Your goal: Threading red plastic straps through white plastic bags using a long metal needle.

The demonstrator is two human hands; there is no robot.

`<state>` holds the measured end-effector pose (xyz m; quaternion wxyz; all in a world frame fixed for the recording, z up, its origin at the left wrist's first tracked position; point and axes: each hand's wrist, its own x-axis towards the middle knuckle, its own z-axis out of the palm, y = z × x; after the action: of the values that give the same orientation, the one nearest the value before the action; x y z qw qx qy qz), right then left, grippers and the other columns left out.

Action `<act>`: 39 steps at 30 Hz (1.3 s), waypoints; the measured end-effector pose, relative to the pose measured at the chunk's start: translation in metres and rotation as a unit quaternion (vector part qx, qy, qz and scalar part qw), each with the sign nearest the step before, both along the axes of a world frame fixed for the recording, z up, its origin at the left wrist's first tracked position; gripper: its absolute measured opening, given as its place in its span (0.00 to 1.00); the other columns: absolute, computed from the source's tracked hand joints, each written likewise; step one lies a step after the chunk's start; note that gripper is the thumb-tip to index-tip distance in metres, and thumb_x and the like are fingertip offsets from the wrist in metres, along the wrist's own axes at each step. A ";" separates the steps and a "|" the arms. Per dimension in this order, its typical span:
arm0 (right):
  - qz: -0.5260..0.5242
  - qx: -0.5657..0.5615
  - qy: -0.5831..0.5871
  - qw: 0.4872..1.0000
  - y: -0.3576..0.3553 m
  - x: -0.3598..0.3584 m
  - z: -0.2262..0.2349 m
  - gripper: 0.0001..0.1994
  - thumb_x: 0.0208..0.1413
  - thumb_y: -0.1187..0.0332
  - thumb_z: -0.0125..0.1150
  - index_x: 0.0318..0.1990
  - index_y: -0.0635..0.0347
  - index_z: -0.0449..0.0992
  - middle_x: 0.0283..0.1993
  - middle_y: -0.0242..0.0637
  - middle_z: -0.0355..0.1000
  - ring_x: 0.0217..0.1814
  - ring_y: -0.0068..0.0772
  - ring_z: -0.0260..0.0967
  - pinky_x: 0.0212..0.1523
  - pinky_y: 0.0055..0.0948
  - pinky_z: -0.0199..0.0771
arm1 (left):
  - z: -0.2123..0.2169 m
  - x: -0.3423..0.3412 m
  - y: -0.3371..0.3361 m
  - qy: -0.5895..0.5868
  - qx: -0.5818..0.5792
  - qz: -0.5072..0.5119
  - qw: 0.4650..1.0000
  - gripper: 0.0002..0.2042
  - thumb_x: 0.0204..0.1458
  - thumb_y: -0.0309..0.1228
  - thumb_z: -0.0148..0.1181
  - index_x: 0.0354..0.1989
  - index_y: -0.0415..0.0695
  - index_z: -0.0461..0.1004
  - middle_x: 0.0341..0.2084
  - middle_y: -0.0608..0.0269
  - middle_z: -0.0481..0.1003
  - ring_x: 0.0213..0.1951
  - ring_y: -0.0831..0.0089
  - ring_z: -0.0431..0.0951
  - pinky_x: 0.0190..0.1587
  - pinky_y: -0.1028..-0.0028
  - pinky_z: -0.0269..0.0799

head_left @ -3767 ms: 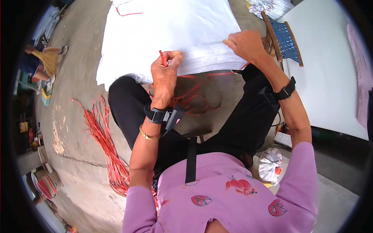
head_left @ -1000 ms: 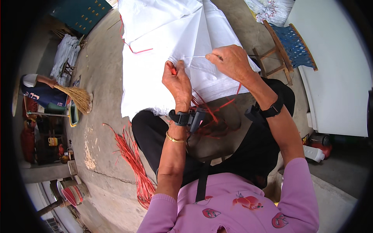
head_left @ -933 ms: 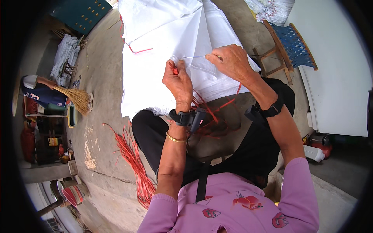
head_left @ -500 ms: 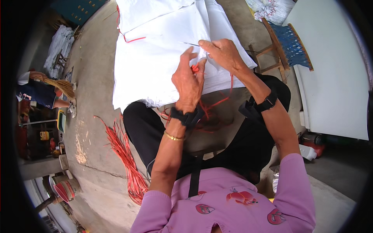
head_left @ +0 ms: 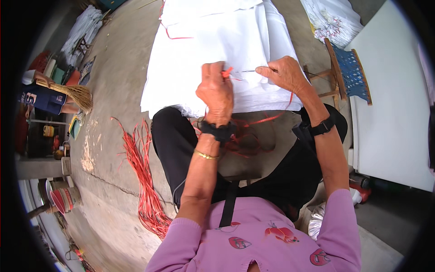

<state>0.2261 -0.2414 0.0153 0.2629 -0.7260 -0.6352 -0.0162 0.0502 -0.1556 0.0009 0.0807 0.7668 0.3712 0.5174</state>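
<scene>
Both hands at near edge of white sack stack, red strip and needle in play.

Left hand (head_left: 216,90) fingers pinched shut on red plastic strip (head_left: 226,72); right hand (head_left: 283,75) fingers closed on thin needle (head_left: 247,71) pointing left, over white sacks (head_left: 204,50). Progress judged partial: loose red strands still trail into the lap; a red strip bundle (head_left: 145,181) lies unused on the floor, left. Versus 0.5 s ago: hands have drawn apart.

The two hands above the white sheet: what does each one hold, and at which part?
The left hand pinches a red strip near its end. The right hand pinches a thin needle-like tool at one end, over the white sheet.
</scene>
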 end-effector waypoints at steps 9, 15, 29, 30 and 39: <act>-0.029 -0.004 0.446 0.894 0.033 -0.038 -0.015 0.33 0.51 0.43 0.53 0.13 0.69 0.66 0.12 0.32 0.60 0.20 0.20 0.56 0.20 0.28 0.59 | -0.015 0.013 -0.020 -0.052 0.006 -0.144 0.988 0.17 0.38 0.18 0.59 0.39 0.46 0.70 0.33 0.59 0.72 0.29 0.59 0.75 0.28 0.66 0.71; -0.064 -0.014 0.358 0.931 0.032 -0.033 -0.003 0.29 0.49 0.50 0.58 0.13 0.72 0.68 0.13 0.33 0.62 0.17 0.22 0.56 0.19 0.31 0.61 | -0.017 -0.031 0.011 0.052 -0.041 0.009 0.998 0.14 0.42 0.22 0.60 0.40 0.45 0.70 0.37 0.59 0.72 0.32 0.58 0.76 0.28 0.65 0.72; -0.043 -0.001 0.421 0.906 0.060 -0.052 -0.042 0.34 0.51 0.41 0.52 0.10 0.67 0.63 0.09 0.34 0.54 0.14 0.25 0.51 0.17 0.33 0.57 | -0.024 0.005 0.002 0.034 -0.048 -0.058 0.997 0.13 0.34 0.15 0.54 0.30 0.44 0.71 0.26 0.56 0.72 0.26 0.57 0.74 0.24 0.65 0.68; -0.027 0.045 0.484 0.874 0.067 -0.053 -0.052 0.33 0.50 0.39 0.51 0.10 0.63 0.62 0.11 0.29 0.54 0.16 0.21 0.51 0.16 0.29 0.54 | -0.023 0.008 0.002 0.031 -0.046 -0.055 0.997 0.13 0.34 0.15 0.54 0.30 0.44 0.71 0.26 0.56 0.72 0.26 0.57 0.74 0.24 0.65 0.68; -0.045 -0.002 0.355 0.934 0.078 -0.054 -0.032 0.32 0.46 0.43 0.58 0.07 0.61 0.56 0.09 0.30 0.50 0.14 0.22 0.49 0.13 0.31 0.54 | -0.029 -0.059 0.035 0.165 -0.086 0.060 0.981 0.14 0.45 0.25 0.57 0.42 0.47 0.69 0.38 0.59 0.72 0.28 0.57 0.75 0.26 0.64 0.71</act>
<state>0.1726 -0.1635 -0.0163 0.4693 -0.7128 -0.4667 0.2321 -0.0086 -0.1207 -0.0279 0.0527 0.8082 0.4676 0.3542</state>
